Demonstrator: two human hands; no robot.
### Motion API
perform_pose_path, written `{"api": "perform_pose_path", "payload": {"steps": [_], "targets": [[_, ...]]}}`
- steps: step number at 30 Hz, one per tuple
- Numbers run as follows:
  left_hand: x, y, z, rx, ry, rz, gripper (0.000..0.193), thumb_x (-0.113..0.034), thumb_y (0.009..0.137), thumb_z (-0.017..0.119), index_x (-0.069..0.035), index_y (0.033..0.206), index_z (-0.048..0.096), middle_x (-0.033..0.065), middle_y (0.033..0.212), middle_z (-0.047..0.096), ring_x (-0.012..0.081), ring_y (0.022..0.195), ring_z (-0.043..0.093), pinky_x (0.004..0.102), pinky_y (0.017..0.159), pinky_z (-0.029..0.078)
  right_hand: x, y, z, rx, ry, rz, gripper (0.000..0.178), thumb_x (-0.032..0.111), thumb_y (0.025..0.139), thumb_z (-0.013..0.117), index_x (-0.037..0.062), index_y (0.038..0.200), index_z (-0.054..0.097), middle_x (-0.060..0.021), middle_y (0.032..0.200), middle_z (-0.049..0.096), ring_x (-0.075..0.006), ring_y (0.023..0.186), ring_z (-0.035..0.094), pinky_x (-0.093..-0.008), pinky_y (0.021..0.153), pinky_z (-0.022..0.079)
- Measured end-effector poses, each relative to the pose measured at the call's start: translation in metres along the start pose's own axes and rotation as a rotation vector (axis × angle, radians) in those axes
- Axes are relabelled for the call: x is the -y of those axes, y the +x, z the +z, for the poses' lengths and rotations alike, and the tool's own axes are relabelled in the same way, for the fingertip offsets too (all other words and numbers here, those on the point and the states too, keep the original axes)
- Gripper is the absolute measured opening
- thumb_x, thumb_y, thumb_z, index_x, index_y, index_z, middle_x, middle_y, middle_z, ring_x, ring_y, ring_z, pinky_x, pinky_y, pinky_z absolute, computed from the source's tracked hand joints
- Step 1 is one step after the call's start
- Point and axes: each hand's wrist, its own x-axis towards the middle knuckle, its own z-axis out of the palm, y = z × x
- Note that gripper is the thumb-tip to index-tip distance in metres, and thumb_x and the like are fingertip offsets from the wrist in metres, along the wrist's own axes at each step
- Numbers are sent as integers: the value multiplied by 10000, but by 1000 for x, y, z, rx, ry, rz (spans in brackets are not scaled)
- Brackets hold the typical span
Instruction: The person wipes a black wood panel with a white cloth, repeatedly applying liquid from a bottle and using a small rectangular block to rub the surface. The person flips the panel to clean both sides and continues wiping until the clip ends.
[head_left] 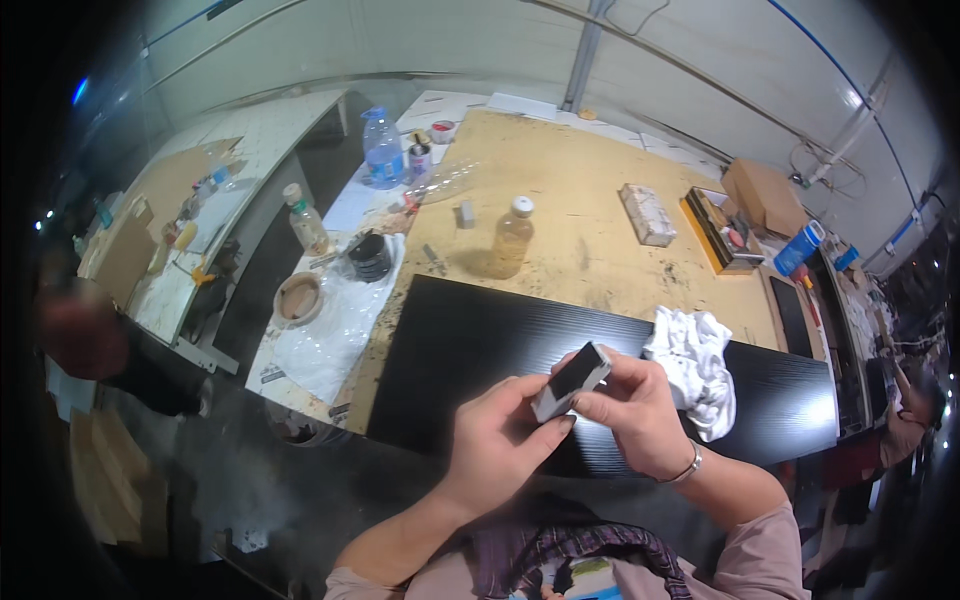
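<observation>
Over the near edge of a black board [470, 320], a person worked bare-handed at a small block [576, 372], black on its broad face and grey along the side. Block sat tilted, clear of the tabletop, in front of the body. Left hand [497, 440]: fingers and thumb closed on the lower end. Right hand [640, 415]: thumb and fingers pinched the upper end, a bracelet [694, 463] at the wrist. Both grips looked light, I judged, more for turning or looking over than squeezing. Progress, as near as I could tell: block picked up and held between the two hands, not laid against the board. Whether its dark face was a covering or its own colour, I could not tell. Board lay flat, its visible top dark and glossy with fine grain lines, so any surface work on it looked well along; no telling whether it was finished. White cloth [692, 370] lay bunched on the board just beside the right hand, held by neither. Farther off on the yellowish table [590, 190]: a capped bottle [512, 240] part full of amber liquid, upright; a second grey block [465, 214]; a black jar [370, 258] to the left. Setting the held block down remained undone.
</observation>
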Motion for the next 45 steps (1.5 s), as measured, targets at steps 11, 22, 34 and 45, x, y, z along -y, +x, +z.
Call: {"api": "perform_pose_path", "payload": {"steps": [11, 22, 34, 45], "targets": [[58, 78, 185, 573, 967, 508, 704, -457, 796, 801, -57, 1345, 616, 212, 1526, 445, 434, 1398, 419, 597, 1055, 407, 82, -27, -141, -294, -83, -441, 370, 91, 977, 587, -76, 1308, 594, -126, 1237, 686, -154, 973, 682, -299, 884, 546], [-36, -86, -21, 247, 523, 246, 374, -230, 736, 839, 26, 966, 692, 210, 1019, 709, 339, 878, 722, 392, 767, 588, 9, 58, -38, 80, -609, -402, 276, 49, 874, 700, -31, 1137, 690, -28, 884, 555, -118, 729, 537, -271, 680, 460], [17, -200, -184, -1006, 204, -323, 213, -102, 890, 703, 56, 1023, 651, 24, 885, 638, 81, 785, 560, 244, 703, 454, -63, 102, 136, 653, -1007, -782, 280, 106, 758, 716, 99, 1038, 713, -78, 919, 578, -287, 892, 614, -401, 715, 550], [39, -145, -226, -827, 209, -341, 223, -132, 876, 715, 54, 985, 659, 18, 851, 639, 68, 775, 550, 246, 692, 453, -41, 127, 135, 655, -1084, -741, 197, 93, 760, 691, 101, 952, 735, -97, 882, 579, -294, 861, 609, -418, 713, 554]]}}
